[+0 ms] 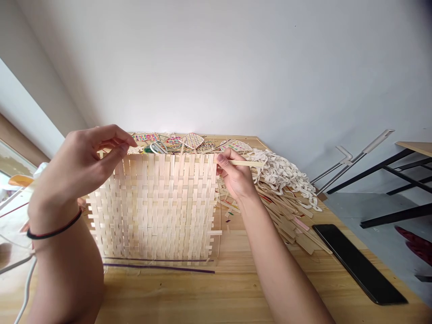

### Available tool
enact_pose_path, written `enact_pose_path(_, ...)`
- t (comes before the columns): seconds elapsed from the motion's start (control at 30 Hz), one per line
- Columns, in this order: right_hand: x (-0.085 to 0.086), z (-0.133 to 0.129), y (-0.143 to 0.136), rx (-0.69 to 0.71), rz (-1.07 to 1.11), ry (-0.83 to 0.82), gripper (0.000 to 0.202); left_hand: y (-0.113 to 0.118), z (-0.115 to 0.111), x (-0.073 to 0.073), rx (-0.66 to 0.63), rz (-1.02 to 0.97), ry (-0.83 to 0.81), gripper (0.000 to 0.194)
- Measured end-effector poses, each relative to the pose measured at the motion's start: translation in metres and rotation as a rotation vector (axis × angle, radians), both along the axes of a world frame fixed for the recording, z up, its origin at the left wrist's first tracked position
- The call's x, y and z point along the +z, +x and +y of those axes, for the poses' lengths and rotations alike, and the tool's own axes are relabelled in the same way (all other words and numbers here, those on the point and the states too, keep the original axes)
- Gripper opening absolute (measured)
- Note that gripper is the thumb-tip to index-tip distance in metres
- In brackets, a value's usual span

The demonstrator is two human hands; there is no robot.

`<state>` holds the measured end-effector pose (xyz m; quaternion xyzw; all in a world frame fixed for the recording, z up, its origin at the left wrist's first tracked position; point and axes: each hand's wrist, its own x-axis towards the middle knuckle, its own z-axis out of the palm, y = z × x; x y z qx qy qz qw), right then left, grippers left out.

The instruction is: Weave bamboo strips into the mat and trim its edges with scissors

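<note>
Resting on the wooden table, a woven mat of pale flat strips lies in the middle of the scene, between the person's two forearms. The left hand curls over the mat's far left corner, its fingertips pressed onto the top edge of the weave, clasping that edge. A dark band circles the left wrist. The right hand sits just beside the mat's far right corner and pinches a single loose strip between thumb and fingers; the strip runs level, its free end pointing right, its near end touching the weave's edge.

Two thin purple strips lie along the mat's near edge. Beyond the mat, at the far side of the table, scissors lie among small coloured woven pieces. Right of the right hand sits a heap of white loops, with a pile of flat tan slats spread in front of it. A black phone lies near the table's right edge, well apart from the mat.
</note>
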<state>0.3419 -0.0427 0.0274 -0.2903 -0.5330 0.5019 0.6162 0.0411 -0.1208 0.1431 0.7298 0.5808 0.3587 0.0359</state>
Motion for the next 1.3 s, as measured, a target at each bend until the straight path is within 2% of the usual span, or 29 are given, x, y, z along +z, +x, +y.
enact_pose_path(0.2,0.000,0.000,0.001,-0.002,-0.024,0.007,0.059,0.007,-0.012,0.005,0.055,0.172,0.098,0.030)
enact_pose_path(0.4,0.000,0.001,0.001,-0.011,-0.035,0.003,0.060,0.014,-0.020,0.009,0.013,0.263,0.113,0.033)
enact_pose_path(0.8,0.002,-0.001,0.001,0.009,0.020,-0.012,0.056,-0.009,-0.010,0.004,-0.112,0.290,0.109,0.025)
enact_pose_path(0.93,0.006,-0.003,0.002,0.019,0.013,-0.009,0.055,-0.017,0.000,0.003,-0.255,0.282,0.119,0.021)
enact_pose_path(1.03,0.011,-0.004,0.002,0.029,0.001,0.007,0.053,-0.028,0.007,-0.001,-0.394,0.293,0.187,0.019)
enact_pose_path(1.13,0.014,-0.005,0.001,0.045,0.013,0.015,0.053,-0.037,0.005,-0.007,-0.454,0.239,0.284,0.020)
enact_pose_path(1.3,0.016,-0.007,0.004,0.065,0.025,0.044,0.054,-0.036,-0.008,-0.015,-0.368,0.209,0.384,0.018)
